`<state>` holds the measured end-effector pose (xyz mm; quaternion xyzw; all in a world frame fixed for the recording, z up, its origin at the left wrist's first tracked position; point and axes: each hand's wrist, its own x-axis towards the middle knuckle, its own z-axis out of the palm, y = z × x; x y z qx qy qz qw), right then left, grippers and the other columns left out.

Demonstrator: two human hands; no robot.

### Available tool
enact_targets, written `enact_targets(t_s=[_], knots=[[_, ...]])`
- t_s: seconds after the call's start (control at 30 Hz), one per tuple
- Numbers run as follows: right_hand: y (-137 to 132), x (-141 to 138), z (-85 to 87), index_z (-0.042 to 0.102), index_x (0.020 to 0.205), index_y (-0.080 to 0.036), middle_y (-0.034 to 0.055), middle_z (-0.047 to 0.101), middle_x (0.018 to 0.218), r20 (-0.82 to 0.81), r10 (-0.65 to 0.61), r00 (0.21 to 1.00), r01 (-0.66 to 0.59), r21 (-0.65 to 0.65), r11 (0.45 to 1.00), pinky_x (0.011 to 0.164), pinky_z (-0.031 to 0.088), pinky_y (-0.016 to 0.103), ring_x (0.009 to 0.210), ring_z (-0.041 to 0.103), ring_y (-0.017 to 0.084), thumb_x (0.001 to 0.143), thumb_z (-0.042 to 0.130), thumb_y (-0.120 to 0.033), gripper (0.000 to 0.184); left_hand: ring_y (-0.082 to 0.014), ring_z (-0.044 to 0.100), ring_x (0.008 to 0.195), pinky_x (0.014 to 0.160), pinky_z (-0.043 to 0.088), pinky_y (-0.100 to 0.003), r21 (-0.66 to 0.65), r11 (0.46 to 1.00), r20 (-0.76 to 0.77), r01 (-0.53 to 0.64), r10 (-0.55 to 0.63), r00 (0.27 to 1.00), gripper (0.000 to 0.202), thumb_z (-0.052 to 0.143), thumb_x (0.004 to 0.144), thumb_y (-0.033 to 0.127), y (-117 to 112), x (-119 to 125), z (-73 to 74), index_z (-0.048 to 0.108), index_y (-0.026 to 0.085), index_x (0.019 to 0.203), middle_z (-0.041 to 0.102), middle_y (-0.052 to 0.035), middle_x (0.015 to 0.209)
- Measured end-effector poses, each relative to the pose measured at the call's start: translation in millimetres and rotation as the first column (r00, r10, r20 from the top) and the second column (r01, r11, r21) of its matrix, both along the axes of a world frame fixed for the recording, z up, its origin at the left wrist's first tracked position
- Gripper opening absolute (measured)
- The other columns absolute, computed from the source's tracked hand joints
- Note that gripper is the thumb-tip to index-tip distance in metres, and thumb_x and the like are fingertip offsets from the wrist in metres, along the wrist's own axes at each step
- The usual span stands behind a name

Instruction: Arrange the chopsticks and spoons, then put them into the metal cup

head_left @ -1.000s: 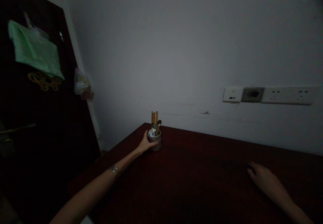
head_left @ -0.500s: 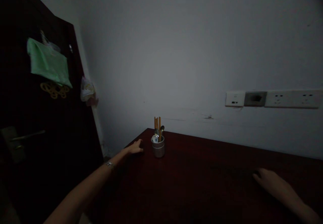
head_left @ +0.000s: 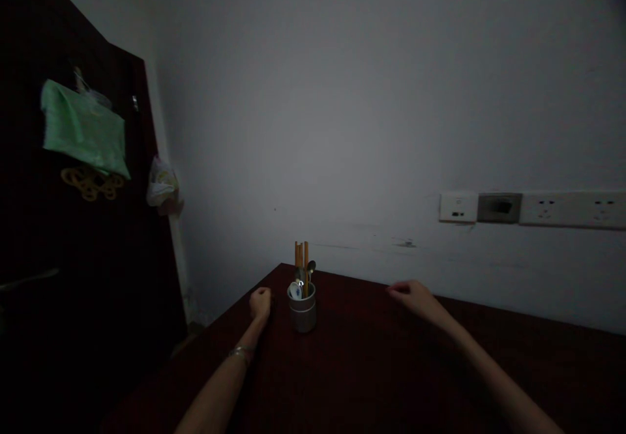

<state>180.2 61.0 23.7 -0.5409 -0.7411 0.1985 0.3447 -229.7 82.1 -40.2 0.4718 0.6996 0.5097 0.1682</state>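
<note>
A grey utensil holder [head_left: 303,317] stands upright near the far left corner of the dark red table [head_left: 352,356]. In it are wooden chopsticks [head_left: 306,261], metal spoons [head_left: 312,266] and a white ceramic spoon [head_left: 295,290] with a blue mark. Just left of the holder, apart from it, my left hand [head_left: 261,302] is curled into a fist by the table edge, with nothing visible in it. My right hand [head_left: 415,297] reaches in from the right toward the wall side of the table, fingers stretched out to the left and holding nothing visible.
Behind the table rises a pale wall with a row of sockets and switches [head_left: 499,208] at the right. To the left is a dark door [head_left: 98,258] with a green cloth [head_left: 85,124] hanging on it. A plastic bag [head_left: 162,181] hangs beside the door frame.
My right hand has moved left and farther in across the table. My left hand, stretched out before, has curled into a fist beside the holder. The view has tilted up slightly.
</note>
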Motion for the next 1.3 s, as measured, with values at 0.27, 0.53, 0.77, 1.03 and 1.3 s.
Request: enact_targets(t_s=[0.27, 0.53, 0.77, 1.03, 1.3], knots=[[40, -85, 30.4, 0.069, 0.072, -0.010, 0.0080, 0.067, 0.073, -0.308, 0.105, 0.946, -0.106, 0.014, 0.994, 0.063, 0.042, 0.024, 0.070, 0.059, 0.017, 0.066, 0.051, -0.034, 0.030, -0.0219, 0.063, 0.073, 0.063, 0.044, -0.027, -0.178, 0.952, -0.066, -0.249, 0.240, 0.968, 0.025, 0.043, 0.071, 0.025, 12, -2, -4.8, 0.066, 0.017, 0.075, 0.068, -0.0094, 0.076], [63, -157, 12.3, 0.066, 0.058, -0.010, -0.0029, 0.046, 0.042, -0.164, 0.207, 0.965, -0.220, -0.069, 0.973, 0.042, 0.025, 0.020, 0.042, 0.038, 0.007, 0.065, 0.052, -0.027, 0.022, -0.0211, 0.063, 0.075, 0.058, 0.042, -0.025, -0.222, 0.930, -0.174, -0.295, 0.260, 0.950, 0.026, 0.042, 0.074, 0.029, 17, -3, -11.2, 0.066, 0.021, 0.080, 0.068, -0.0077, 0.085], [81, -163, -4.8, 0.069, 0.068, -0.011, -0.0015, 0.054, 0.051, -0.234, 0.315, 0.920, -0.326, -0.006, 0.945, 0.047, 0.030, 0.019, 0.048, 0.042, 0.008, 0.067, 0.053, -0.031, 0.026, -0.0215, 0.062, 0.076, 0.057, 0.041, -0.025, -0.219, 0.938, -0.196, -0.269, 0.228, 0.954, 0.023, 0.044, 0.072, 0.029, 20, -3, -12.8, 0.066, 0.021, 0.077, 0.068, -0.0074, 0.085], [78, -173, -7.9, 0.070, 0.076, -0.010, -0.0013, 0.056, 0.053, -0.350, 0.305, 0.886, -0.356, -0.087, 0.931, 0.046, 0.029, 0.019, 0.046, 0.040, 0.007, 0.067, 0.054, -0.032, 0.029, -0.0142, 0.057, 0.055, 0.048, 0.039, -0.022, -0.028, 0.981, 0.142, -0.190, 0.192, 0.971, 0.021, 0.042, 0.067, 0.023, 32, -9, -22.1, 0.062, 0.017, 0.070, 0.064, -0.0047, 0.068], [74, -180, -12.2, 0.070, 0.074, -0.009, 0.0012, 0.060, 0.057, -0.412, 0.332, 0.848, -0.407, -0.106, 0.907, 0.047, 0.031, 0.019, 0.048, 0.044, 0.008, 0.066, 0.056, -0.034, 0.029, -0.0082, 0.050, 0.044, 0.040, 0.037, -0.018, 0.298, 0.955, 0.483, 0.015, -0.164, 0.860, 0.023, 0.049, 0.061, 0.027, 32, 12, 43.8, 0.056, 0.013, 0.078, 0.057, -0.0009, 0.062]])
